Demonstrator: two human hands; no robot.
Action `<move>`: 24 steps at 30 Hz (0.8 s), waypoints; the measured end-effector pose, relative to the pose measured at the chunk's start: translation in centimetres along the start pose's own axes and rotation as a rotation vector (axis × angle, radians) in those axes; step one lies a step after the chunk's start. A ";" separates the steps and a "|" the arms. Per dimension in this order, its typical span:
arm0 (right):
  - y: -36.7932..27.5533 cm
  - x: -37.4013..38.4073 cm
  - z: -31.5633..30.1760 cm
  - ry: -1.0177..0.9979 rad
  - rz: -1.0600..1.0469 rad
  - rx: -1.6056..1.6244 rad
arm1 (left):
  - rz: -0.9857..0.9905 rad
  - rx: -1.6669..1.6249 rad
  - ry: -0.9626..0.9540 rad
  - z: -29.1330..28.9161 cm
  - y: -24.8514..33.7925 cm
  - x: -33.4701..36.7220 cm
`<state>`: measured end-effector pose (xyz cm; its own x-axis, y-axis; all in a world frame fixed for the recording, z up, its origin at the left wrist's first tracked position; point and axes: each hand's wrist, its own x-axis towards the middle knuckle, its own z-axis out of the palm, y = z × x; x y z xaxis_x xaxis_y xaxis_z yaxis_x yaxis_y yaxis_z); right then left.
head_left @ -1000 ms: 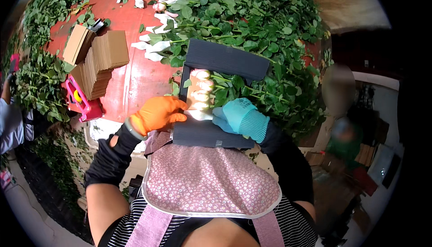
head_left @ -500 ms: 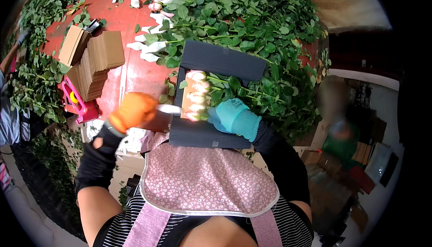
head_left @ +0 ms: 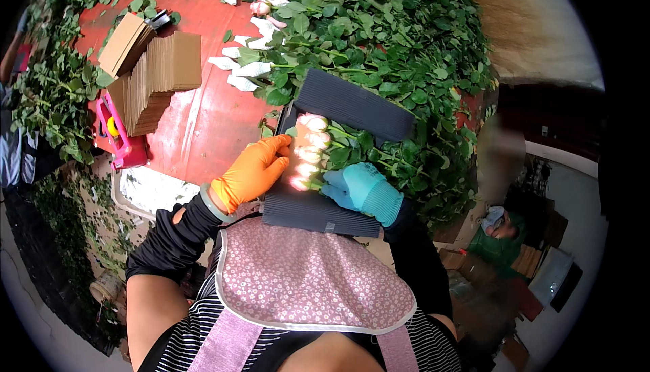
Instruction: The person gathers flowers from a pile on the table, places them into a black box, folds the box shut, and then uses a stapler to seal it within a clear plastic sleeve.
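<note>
Pale rosebuds (head_left: 310, 148) on dark corrugated sheet (head_left: 318, 206) — between open left hand (head_left: 254, 172) and stem-gripping right hand (head_left: 359, 189).

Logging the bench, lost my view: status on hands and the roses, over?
Left hand in orange glove, against the pale rose buds. Right hand in teal glove, on the stems. Buds in a row on dark corrugated sheet. Loose leafy stems crowd behind.

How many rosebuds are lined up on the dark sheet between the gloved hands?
4 pale pink rosebuds in a column on the dark corrugated sheet: top, second, third, and lowest between the left hand and right hand. More may be hidden.
</note>
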<state>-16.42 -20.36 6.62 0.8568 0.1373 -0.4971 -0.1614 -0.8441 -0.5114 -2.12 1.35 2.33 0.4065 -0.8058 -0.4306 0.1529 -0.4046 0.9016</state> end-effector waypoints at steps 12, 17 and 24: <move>0.6 0.0 0.3 0.013 -0.023 0.070 | 0.180 0.018 0.082 1.5 -3.2 1.4; 0.5 0.0 0.0 0.000 -0.011 0.123 | 0.203 0.046 0.093 1.5 -2.3 1.5; 0.7 0.0 0.1 -0.001 -0.010 0.106 | 0.341 0.177 0.242 0.6 -2.0 1.4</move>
<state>-16.60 -20.92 6.16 0.8583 0.1459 -0.4919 -0.2035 -0.7833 -0.5874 -2.39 0.78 -0.12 0.6090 -0.7901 -0.0694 -0.1737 -0.2183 0.9603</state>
